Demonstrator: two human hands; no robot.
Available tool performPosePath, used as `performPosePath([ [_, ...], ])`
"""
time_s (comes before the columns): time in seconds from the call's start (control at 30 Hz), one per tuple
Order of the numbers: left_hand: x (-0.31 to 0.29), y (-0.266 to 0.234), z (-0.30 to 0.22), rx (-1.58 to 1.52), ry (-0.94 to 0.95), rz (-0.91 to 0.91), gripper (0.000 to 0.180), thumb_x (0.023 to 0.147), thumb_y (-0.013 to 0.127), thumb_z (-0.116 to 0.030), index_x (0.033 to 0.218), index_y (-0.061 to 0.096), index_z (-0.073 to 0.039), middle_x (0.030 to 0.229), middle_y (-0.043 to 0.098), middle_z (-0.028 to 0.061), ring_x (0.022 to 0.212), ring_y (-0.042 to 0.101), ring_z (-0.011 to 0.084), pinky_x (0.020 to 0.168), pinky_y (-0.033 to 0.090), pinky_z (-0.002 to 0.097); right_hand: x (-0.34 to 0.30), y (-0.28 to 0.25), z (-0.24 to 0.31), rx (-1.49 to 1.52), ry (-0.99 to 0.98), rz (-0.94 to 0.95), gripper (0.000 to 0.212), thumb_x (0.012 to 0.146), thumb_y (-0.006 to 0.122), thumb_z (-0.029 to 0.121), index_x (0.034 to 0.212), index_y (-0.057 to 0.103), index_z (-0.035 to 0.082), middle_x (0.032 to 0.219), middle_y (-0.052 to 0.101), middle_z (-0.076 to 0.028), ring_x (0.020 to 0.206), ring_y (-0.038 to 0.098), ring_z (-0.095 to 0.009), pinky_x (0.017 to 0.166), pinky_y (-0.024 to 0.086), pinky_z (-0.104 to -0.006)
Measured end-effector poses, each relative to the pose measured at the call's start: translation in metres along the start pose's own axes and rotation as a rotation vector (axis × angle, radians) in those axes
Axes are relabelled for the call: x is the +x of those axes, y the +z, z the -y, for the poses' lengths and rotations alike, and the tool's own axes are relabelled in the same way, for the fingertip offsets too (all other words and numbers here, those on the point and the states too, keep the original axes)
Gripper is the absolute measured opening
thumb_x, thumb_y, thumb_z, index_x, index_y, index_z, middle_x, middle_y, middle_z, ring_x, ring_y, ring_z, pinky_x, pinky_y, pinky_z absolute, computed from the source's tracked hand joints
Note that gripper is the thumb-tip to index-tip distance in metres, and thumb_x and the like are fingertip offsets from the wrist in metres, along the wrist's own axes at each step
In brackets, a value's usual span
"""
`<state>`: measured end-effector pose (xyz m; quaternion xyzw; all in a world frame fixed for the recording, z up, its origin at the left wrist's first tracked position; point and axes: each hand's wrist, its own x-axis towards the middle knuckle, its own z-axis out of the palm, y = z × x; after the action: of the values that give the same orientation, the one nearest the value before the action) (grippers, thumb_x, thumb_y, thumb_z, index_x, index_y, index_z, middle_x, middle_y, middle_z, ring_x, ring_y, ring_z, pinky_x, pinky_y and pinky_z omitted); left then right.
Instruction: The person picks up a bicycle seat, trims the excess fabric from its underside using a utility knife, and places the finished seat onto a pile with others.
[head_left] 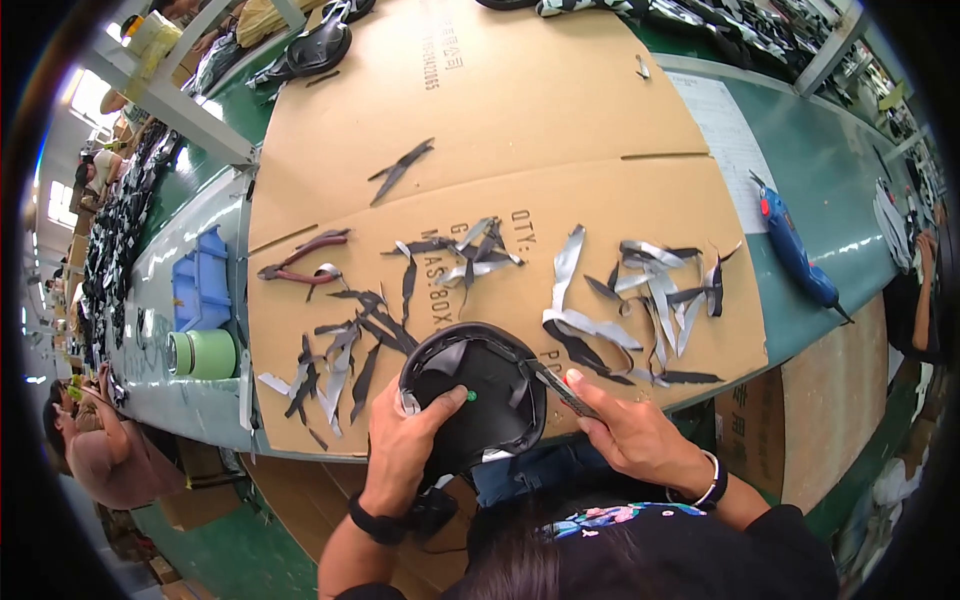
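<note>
A round black shell (495, 400) is held over the near edge of the cardboard (600, 120) — its left rim gripped by the left hand (405, 430), thumb inside. A thin grey tool (568, 391) is pinched by the right hand (640, 435) at the right rim. Beyond, grey strips (566, 270) are scattered, with red-handled pliers (318, 242) laid at left.

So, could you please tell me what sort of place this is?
Probably a factory workshop: there are green worktables, people beside them, and heaps of black-and-white pieces.
</note>
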<state>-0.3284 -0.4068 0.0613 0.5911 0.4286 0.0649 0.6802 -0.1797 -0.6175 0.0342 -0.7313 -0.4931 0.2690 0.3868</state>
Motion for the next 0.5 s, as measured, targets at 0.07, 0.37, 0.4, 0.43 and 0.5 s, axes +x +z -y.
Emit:
performPosePath([
  [0.07, -0.012, 0.009, 0.017, -0.129, 0.062, -0.139, 0.032, 0.081, 0.071, -0.007, 0.111, 0.062, 0.003, 0.099, 0.068, 0.0068, 0.086, 0.062, 0.0131, 0.079, 0.050, 0.0263, -0.013, 0.000, 0.007, 0.090, 0.131, 0.080, 0.062, 0.090, 0.057, 0.009, 0.147, 0.031, 0.008, 0.079, 0.061, -0.021, 0.067, 0.059, -0.042, 0.060, 0.047, -0.0481],
  [0.37, -0.067, 0.076, 0.053, -0.239, 0.345, -0.581, 0.031, 0.087, 0.071, -0.010, 0.109, 0.054, 0.002, 0.100, 0.062, 0.0068, 0.090, 0.058, 0.0140, 0.085, 0.046, 0.0269, -0.064, 0.001, 0.032, 0.342, 0.448, 0.151, 0.056, 0.093, 0.055, 0.013, 0.144, 0.032, 0.007, 0.102, 0.064, -0.025, 0.079, 0.065, -0.042, 0.072, 0.051, -0.0414],
  [0.4, -0.071, 0.079, 0.060, -0.160, 0.371, -0.618, 0.030, 0.087, 0.072, -0.011, 0.107, 0.053, 0.001, 0.097, 0.060, 0.0056, 0.088, 0.056, 0.0137, 0.083, 0.045, 0.0268, -0.070, 0.002, 0.031, 0.394, 0.455, 0.146, 0.055, 0.094, 0.055, 0.013, 0.143, 0.033, 0.007, 0.109, 0.064, -0.024, 0.081, 0.067, -0.040, 0.074, 0.052, -0.0399],
  [0.43, -0.074, 0.080, 0.064, -0.079, 0.398, -0.657, 0.029, 0.087, 0.072, -0.012, 0.104, 0.052, 0.000, 0.094, 0.058, 0.0044, 0.086, 0.055, 0.0134, 0.082, 0.044, 0.0267, -0.070, 0.000, 0.033, 0.391, 0.446, 0.142, 0.055, 0.094, 0.055, 0.013, 0.143, 0.033, 0.007, 0.109, 0.064, -0.024, 0.081, 0.067, -0.040, 0.074, 0.052, -0.0399],
  [0.5, -0.080, 0.081, 0.069, -0.059, 0.405, -0.678, 0.030, 0.087, 0.073, -0.014, 0.101, 0.050, -0.001, 0.090, 0.052, 0.0060, 0.084, 0.051, 0.0169, 0.079, 0.042, 0.0293, -0.064, -0.005, 0.036, 0.399, 0.504, 0.009, 0.056, 0.094, 0.056, 0.015, 0.143, 0.032, 0.007, 0.116, 0.062, -0.020, 0.086, 0.069, -0.030, 0.077, 0.052, -0.0385],
])
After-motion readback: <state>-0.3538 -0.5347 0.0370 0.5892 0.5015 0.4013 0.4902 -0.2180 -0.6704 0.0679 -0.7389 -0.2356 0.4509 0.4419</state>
